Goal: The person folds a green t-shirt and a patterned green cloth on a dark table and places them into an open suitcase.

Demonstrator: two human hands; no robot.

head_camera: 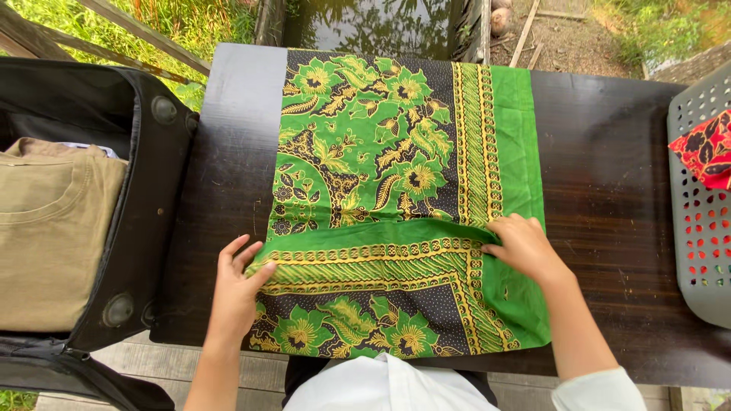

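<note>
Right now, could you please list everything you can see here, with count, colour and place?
cloth: one, green with yellow and black floral print, spread on the table, near edge folded over
table: one, dark wood, centre
suitcase: one, black, open, left of the table
shirt: one, olive, folded inside the suitcase
basket: one, grey, perforated, right edge of the table
red cloth: one, red with black print, in the basket
left hand: flat on the cloth's left edge at the fold
right hand: fingers pinching the folded edge on the right
</note>
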